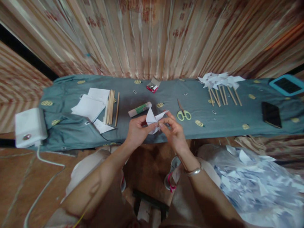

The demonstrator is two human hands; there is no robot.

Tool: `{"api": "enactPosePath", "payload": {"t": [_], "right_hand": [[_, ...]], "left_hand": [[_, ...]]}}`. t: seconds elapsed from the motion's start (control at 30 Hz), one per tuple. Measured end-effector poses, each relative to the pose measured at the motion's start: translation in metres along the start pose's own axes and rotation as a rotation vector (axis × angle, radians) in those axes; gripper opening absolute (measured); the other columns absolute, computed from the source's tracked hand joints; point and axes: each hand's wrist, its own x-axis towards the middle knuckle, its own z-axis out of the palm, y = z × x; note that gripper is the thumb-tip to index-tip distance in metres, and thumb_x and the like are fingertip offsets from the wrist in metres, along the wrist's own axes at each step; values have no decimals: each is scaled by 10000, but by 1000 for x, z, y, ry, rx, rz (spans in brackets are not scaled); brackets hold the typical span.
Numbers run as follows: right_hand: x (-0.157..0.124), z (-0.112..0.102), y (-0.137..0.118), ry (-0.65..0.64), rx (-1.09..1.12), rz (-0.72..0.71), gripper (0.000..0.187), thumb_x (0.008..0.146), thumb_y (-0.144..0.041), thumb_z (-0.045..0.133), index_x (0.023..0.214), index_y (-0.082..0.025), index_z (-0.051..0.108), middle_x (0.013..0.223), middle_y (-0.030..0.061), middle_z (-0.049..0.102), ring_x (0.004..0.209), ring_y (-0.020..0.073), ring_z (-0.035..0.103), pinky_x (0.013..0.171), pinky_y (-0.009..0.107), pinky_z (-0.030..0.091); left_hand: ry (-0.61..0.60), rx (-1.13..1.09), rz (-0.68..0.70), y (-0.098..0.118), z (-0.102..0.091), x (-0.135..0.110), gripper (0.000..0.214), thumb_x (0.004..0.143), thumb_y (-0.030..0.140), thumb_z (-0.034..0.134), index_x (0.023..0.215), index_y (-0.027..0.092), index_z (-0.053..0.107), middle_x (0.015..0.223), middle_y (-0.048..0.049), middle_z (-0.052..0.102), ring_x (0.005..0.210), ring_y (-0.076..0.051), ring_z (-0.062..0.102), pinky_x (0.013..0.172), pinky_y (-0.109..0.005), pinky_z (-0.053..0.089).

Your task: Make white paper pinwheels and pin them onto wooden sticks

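A folded white paper pinwheel (152, 118) is held between my two hands over the front edge of the cloth-covered bench. My left hand (138, 130) pinches its left side between thumb and fingers. At its right, my right hand (174, 130) grips near the centre and a blade, fingers bent. Whether a pin is between those fingertips cannot be made out. Just behind the pinwheel lies a green and white glue stick (140, 109). Scissors (183, 114) with light green handles rest to the right. Farther back sits a small open red box (153, 86) of shiny metal pins.
Wooden sticks (110, 109) and white paper sheets (88, 107) lie left, near a white device (29, 128) with a cable. Pinwheels on sticks (220, 81), a phone (271, 114) and a blue-framed tablet (288, 85) lie right. A plastic bag (256, 186) of paper pieces stands below.
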Motion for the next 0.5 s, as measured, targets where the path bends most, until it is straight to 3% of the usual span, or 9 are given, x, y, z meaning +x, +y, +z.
{"api": "enactPosePath", "payload": {"t": [0.3, 0.5], "right_hand": [[0, 1, -1, 10, 0, -26, 166, 776, -397, 671, 785, -232, 653, 1340, 87, 590, 1394, 248, 404, 1152, 463, 276], [-2, 2, 1, 100, -19, -17, 244, 752, -403, 697, 911, -225, 644, 1434, 110, 503, 1324, 249, 481, 1124, 426, 329]], "left_hand": [[3, -70, -44, 3, 0, 0, 290, 520, 307, 856, 726, 134, 750, 639, 0, 695, 548, -114, 561, 564, -235, 477], [21, -90, -74, 3, 1, 0, 366, 473, 352, 888, 740, 135, 762, 641, -8, 705, 540, -121, 571, 552, -243, 478]]}}
